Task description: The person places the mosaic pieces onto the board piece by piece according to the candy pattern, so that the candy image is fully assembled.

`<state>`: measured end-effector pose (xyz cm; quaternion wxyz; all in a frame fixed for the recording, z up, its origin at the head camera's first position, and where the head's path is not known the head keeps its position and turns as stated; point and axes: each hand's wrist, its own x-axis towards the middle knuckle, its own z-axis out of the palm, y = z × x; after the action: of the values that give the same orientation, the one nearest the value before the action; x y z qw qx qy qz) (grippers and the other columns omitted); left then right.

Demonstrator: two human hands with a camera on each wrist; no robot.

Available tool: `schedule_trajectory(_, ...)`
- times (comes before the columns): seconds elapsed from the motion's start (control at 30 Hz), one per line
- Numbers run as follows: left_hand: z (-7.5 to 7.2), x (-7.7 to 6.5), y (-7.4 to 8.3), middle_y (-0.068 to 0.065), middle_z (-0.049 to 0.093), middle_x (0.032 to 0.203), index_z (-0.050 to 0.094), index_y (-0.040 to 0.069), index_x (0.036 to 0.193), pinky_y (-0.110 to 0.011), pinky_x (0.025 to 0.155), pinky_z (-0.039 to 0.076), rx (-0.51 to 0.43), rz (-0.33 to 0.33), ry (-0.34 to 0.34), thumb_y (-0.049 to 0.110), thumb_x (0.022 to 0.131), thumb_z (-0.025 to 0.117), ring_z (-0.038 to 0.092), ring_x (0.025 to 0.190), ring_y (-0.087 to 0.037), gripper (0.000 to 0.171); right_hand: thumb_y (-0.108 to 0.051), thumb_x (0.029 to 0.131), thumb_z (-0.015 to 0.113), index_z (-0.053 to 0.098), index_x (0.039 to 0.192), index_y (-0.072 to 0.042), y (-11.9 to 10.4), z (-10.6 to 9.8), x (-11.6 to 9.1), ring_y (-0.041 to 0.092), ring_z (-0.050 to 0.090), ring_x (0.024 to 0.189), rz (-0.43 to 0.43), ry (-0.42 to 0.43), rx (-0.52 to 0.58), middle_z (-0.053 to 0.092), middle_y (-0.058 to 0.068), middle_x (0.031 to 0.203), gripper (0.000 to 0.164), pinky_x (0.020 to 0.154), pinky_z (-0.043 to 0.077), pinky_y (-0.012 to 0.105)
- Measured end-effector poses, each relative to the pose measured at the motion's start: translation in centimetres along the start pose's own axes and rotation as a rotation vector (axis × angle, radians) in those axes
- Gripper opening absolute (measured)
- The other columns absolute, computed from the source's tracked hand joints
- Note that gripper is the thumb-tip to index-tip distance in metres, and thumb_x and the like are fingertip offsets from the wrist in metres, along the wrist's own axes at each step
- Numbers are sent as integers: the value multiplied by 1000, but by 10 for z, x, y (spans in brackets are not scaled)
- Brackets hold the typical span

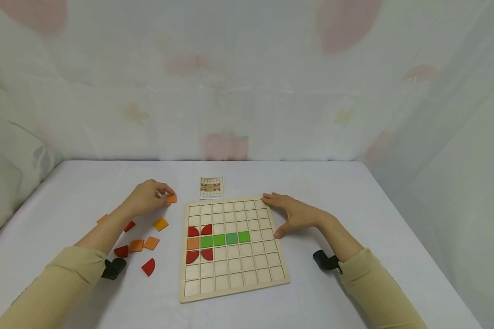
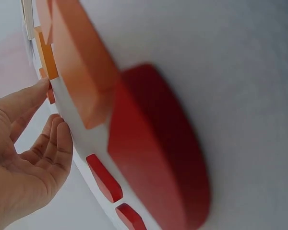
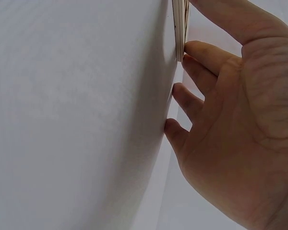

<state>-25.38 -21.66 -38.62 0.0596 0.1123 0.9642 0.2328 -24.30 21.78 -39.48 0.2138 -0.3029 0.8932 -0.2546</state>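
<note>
My left hand (image 1: 148,197) pinches an orange square tile (image 1: 171,198) between thumb and fingertips, to the left of the wooden grid board's (image 1: 235,292) far left corner. In the left wrist view that hand (image 2: 33,153) partly hides the tile. On the board lie an orange square (image 1: 192,243), a row of green squares (image 1: 219,240) and red quarter-circle tiles (image 1: 192,257) above and below the row's left end. My right hand (image 1: 298,212) rests along the board's right edge, fingers spread, thumb lower on that edge; the right wrist view shows its fingertips at the board's corner (image 3: 180,33).
Loose orange squares (image 1: 151,242), a yellow-orange square (image 1: 160,224) and red quarter-circles (image 1: 148,267) lie scattered left of the board, some under the left forearm. A small printed pattern card (image 1: 212,188) lies behind the board. A white cloth covers the table (image 1: 333,292).
</note>
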Motion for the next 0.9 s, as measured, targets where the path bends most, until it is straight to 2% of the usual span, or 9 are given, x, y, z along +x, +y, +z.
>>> schedule_trajectory(0.2,-2,-2,2,-25,63,111,70,4,109,-39,73,53,-26,-24,1,13,85,72,61,95,-35,26,-43,68,88,29,156,-16,0,0,0,27,7,157,1,0,1,17,-2,167,109,126,9,55)
schedule_trajectory(0.33,-2,-3,1,-20,67,105,68,3,104,-38,74,52,-56,-29,18,12,84,74,61,93,-32,22,-42,67,88,30,156,-16,0,-1,0,27,7,157,-5,1,7,18,-2,167,109,126,9,55)
schedule_trajectory(0.5,-4,-5,1,-14,70,96,68,4,96,-34,75,50,-75,-10,48,9,84,72,62,92,-28,14,-42,67,88,30,156,-17,-1,0,0,27,7,158,-2,3,11,18,-3,167,109,126,9,55)
schedule_trajectory(0.67,-7,-4,2,-10,68,88,67,6,90,-28,70,45,-58,15,44,8,85,70,57,85,-24,6,-41,68,88,30,156,-16,-1,1,1,26,8,157,-1,3,9,18,-3,167,108,126,10,54)
schedule_trajectory(0.8,-10,-5,8,-8,68,89,69,7,95,-28,70,46,-71,43,27,8,86,70,61,86,-23,9,-42,67,88,30,156,-16,0,0,1,27,8,157,1,3,9,19,-3,167,108,126,10,54)
schedule_trajectory(0.9,-12,-9,17,-7,68,90,71,8,102,-28,70,47,-111,73,3,9,87,70,65,88,-21,16,-42,67,88,31,155,-16,0,0,1,27,8,157,1,3,13,19,-2,167,109,126,10,55)
